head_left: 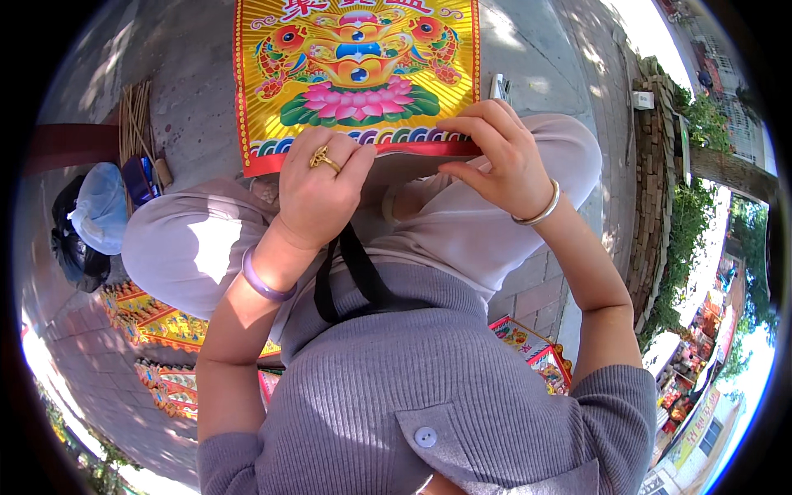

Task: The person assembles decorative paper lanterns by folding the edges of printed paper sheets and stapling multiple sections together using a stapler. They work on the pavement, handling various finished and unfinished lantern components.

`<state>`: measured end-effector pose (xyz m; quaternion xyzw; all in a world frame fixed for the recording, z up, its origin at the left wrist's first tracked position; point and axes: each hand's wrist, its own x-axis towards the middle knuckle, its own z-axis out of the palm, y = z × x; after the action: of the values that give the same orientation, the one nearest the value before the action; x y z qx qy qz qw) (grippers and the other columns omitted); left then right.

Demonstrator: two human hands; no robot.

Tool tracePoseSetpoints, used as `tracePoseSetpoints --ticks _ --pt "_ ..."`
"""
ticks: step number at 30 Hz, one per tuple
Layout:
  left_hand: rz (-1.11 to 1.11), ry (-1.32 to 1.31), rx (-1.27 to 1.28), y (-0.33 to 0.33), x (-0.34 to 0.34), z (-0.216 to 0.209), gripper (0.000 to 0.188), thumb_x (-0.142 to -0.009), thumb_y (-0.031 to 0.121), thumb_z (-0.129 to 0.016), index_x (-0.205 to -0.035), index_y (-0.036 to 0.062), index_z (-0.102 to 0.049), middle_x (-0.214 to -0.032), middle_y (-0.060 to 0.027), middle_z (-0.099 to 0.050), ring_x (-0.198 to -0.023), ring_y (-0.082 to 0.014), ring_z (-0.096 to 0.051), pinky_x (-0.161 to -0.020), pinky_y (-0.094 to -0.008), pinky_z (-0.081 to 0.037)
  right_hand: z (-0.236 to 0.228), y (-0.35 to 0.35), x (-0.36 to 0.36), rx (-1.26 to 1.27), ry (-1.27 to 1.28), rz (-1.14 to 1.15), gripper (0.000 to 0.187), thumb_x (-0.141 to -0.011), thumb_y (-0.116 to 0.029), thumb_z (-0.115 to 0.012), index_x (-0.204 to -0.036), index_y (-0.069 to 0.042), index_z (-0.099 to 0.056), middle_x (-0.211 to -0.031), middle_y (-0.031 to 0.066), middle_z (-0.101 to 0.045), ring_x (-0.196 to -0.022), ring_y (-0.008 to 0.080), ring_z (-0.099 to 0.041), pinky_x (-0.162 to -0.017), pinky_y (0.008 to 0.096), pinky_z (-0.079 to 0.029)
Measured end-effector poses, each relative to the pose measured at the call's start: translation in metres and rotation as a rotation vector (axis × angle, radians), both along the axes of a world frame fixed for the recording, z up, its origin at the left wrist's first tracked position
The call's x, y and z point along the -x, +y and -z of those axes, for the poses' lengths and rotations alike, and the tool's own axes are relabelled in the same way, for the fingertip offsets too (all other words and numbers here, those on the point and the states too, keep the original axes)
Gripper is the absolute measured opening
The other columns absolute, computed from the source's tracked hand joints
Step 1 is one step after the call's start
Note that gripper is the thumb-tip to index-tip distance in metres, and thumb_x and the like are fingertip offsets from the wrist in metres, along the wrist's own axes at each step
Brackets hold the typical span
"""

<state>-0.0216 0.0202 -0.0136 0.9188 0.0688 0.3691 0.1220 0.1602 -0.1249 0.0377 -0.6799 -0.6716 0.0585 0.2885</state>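
Note:
A bright yellow printed paper sheet [363, 99] with a red lower border lies in front of me, showing a pink lotus, stacked gold shapes and two fish. My left hand [322, 186], wearing a gold ring, is closed on its lower edge near the middle; the fingertips are hidden behind the knuckles. Near the lower right corner is my right hand [503, 161]. Its bent fingers rest over the border, while the thumb stays apart below the edge. A purple bangle [266, 280] circles my left wrist and a silver-coloured bangle [542, 206] my right.
Thin sticks [136, 124] stand at the left, beside a pale blue plastic bag [101, 208] and a black bag [78, 239]. Colourful printed papers [173, 322] lie on the paving to my left, others [540, 355] to my right. A stacked brick edge [652, 181] borders plants at the right.

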Motion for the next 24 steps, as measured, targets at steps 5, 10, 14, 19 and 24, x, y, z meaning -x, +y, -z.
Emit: tracePoseSetpoints --ticks 5,10,14,19,24 --pt "0.014 0.013 0.008 -0.001 -0.002 -0.002 0.020 -0.059 0.004 -0.061 -0.079 0.0049 -0.063 -0.072 -0.0038 -0.053 -0.072 -0.0229 -0.053 -0.064 -0.0329 -0.044 0.011 -0.016 -0.002 -0.121 -0.077 0.053 0.035 -0.057 -0.009 -0.074 -0.089 -0.008 -0.060 -0.089 0.0060 -0.055 -0.080 0.0249 -0.054 -0.069 0.0346 -0.046" --pt "0.039 0.011 0.013 -0.001 0.000 -0.001 0.020 -0.060 0.004 -0.061 -0.080 0.0049 -0.064 -0.072 -0.0034 -0.054 -0.073 -0.0227 -0.052 -0.065 -0.0330 -0.044 0.026 -0.011 0.002 -0.249 -0.280 0.036 0.026 -0.057 -0.007 -0.071 -0.081 -0.008 -0.062 -0.083 0.0032 -0.055 -0.079 0.0211 -0.055 -0.066 0.0321 -0.048" --pt "0.036 0.032 0.013 0.000 0.003 0.000 0.020 -0.060 0.003 -0.061 -0.080 0.0052 -0.064 -0.072 -0.0032 -0.054 -0.074 -0.0226 -0.052 -0.066 -0.0328 -0.044 0.027 -0.009 0.003 -0.260 -0.308 0.007 0.023 -0.058 -0.006 -0.069 -0.081 -0.007 -0.063 -0.081 0.0026 -0.055 -0.076 0.0201 -0.055 -0.062 0.0305 -0.048" --pt "0.042 0.034 0.010 -0.001 0.004 0.002 0.021 -0.059 0.003 -0.060 -0.080 0.0054 -0.064 -0.072 -0.0030 -0.054 -0.075 -0.0224 -0.052 -0.067 -0.0323 -0.044 0.025 -0.009 0.001 -0.227 -0.287 -0.016 0.022 -0.059 -0.008 -0.069 -0.081 -0.007 -0.064 -0.079 0.0020 -0.054 -0.076 0.0196 -0.055 -0.062 0.0306 -0.048" --pt "0.047 0.051 0.028 0.000 0.004 0.002 0.022 -0.059 0.003 -0.060 -0.080 0.0049 -0.064 -0.072 -0.0038 -0.053 -0.073 -0.0231 -0.052 -0.065 -0.0330 -0.044 0.025 -0.012 0.001 -0.200 -0.325 -0.013 0.024 -0.060 -0.011 -0.069 -0.083 -0.009 -0.064 -0.078 0.0012 -0.052 -0.076 0.0185 -0.053 -0.062 0.0303 -0.046"
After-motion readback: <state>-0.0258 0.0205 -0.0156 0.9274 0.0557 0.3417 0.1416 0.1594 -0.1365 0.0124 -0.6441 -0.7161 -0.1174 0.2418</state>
